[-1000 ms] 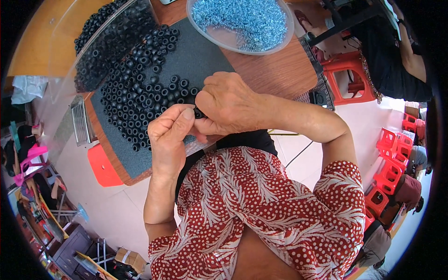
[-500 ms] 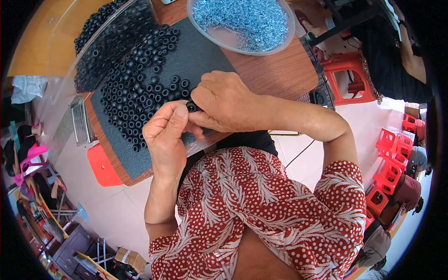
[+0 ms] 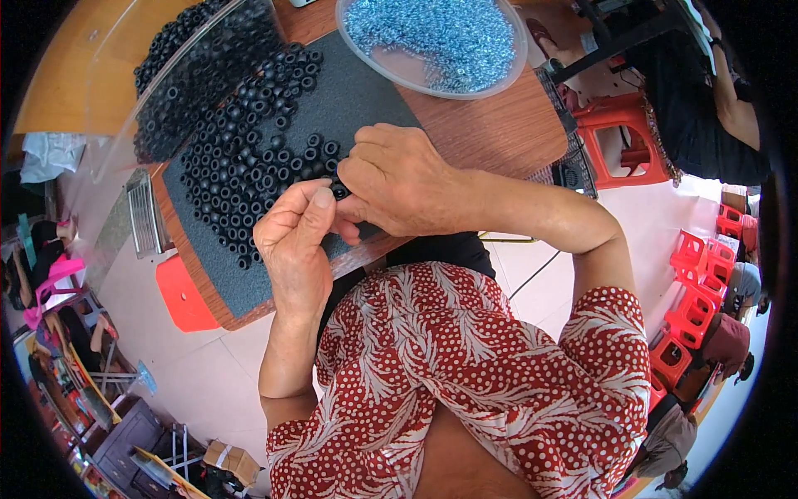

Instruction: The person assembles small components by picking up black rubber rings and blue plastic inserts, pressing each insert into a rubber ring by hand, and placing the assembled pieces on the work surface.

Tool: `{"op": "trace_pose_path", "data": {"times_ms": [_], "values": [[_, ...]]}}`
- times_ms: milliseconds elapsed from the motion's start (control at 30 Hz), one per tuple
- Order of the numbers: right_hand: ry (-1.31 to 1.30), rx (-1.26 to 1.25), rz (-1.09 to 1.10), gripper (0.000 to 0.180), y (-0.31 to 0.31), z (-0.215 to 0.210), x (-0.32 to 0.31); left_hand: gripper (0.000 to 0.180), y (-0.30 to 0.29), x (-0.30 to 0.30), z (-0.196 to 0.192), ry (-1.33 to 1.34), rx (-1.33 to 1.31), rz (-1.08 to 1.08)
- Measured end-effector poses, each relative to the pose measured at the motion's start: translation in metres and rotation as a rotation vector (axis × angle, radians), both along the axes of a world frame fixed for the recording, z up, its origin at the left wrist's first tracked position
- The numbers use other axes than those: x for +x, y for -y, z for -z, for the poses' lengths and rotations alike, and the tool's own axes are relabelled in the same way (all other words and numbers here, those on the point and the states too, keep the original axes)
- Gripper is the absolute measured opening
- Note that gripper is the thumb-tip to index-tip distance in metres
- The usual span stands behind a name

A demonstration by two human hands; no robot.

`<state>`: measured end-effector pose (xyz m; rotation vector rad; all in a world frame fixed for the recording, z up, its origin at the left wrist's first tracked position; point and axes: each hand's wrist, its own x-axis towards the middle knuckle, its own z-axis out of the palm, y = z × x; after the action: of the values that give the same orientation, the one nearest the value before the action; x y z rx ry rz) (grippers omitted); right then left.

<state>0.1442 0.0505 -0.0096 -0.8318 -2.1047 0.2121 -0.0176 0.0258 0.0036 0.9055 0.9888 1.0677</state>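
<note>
Both hands meet over the near edge of the table. A small black ring-shaped piece (image 3: 339,191) sits between them, its hole partly showing. My left hand (image 3: 295,241) pinches it, thumb pressed against the fingers. My right hand (image 3: 397,185) is closed at the other side of the same piece, with its fingertips mostly hidden behind the knuckles. Many matching black rings (image 3: 241,170) lie loose on a dark grey mat (image 3: 357,91) just beyond and left of my hands.
A clear tub (image 3: 490,90) of small shiny blue pieces stands at the back right of the wooden table (image 3: 507,133). At the back left, a tilted clear container (image 3: 204,75) holds more black rings. Red stools (image 3: 187,295) and seated people surround the table.
My hands stay in almost the same place around the black ring, with only a slight shift of the fingers. The rings on the mat look unchanged.
</note>
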Motion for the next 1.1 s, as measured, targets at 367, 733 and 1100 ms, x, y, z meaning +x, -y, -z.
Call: {"op": "trace_pose_path", "data": {"times_ms": [367, 733, 1100], "values": [[0.042, 0.151, -0.119, 0.023, -0.005, -0.001, 0.001, 0.022, -0.001, -0.004, -0.001, 0.103, -0.081, 0.080], [0.049, 0.211, -0.121, 0.023, -0.012, 0.001, 0.001, 0.023, -0.004, -0.003, 0.005, 0.115, -0.086, 0.060], [0.285, 0.517, 0.182, 0.027, -0.063, -0.046, 0.024, 0.023, 0.015, -0.013, 0.011, -0.051, 0.174, -0.145]]}}
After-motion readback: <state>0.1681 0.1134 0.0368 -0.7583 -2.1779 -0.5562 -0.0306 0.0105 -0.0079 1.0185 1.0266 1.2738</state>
